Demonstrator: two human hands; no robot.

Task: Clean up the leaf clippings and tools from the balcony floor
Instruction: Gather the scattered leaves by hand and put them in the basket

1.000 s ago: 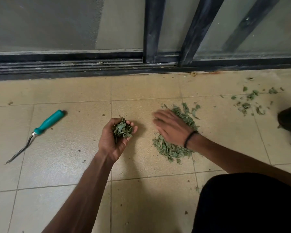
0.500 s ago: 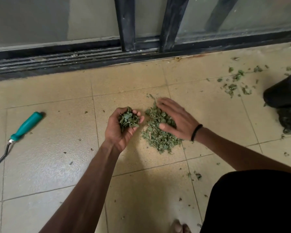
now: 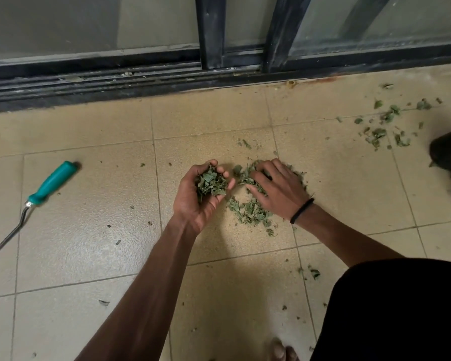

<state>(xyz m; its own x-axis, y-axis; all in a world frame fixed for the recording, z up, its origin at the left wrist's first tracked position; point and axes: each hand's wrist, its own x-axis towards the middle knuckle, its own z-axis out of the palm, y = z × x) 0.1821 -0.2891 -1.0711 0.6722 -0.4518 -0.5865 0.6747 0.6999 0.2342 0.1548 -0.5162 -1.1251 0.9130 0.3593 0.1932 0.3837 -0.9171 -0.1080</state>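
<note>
Near the middle of the frame the person's left hand (image 3: 201, 196) is turned palm up, fingers curled into a cup that holds a handful of green leaf clippings (image 3: 211, 183). Just to its right, the right hand (image 3: 279, 190) lies palm down with its fingers spread flat over a pile of clippings (image 3: 250, 212) on the tiled floor (image 3: 89, 243); it presses on the leaves rather than closing round them. A black band (image 3: 302, 210) circles that wrist. The pile shows both above and below the fingers, with loose bits trailing off toward the lower right.

More scattered clippings (image 3: 383, 126) lie in the upper right of the frame, well apart from the hands and near a dark object (image 3: 448, 152) cut off by the right edge; I cannot tell what it is. A few stray flecks dot the tiles lower down.

At the left of the frame a hand fork with a teal handle (image 3: 54, 182) lies flat on the floor, prongs pointing to the lower left, well apart from both hands. Along the top runs the dark sliding door track (image 3: 89, 82) with glass panels above it. Black clothing (image 3: 401, 308) fills the lower right corner, and toes (image 3: 281, 350) show at the bottom edge
</note>
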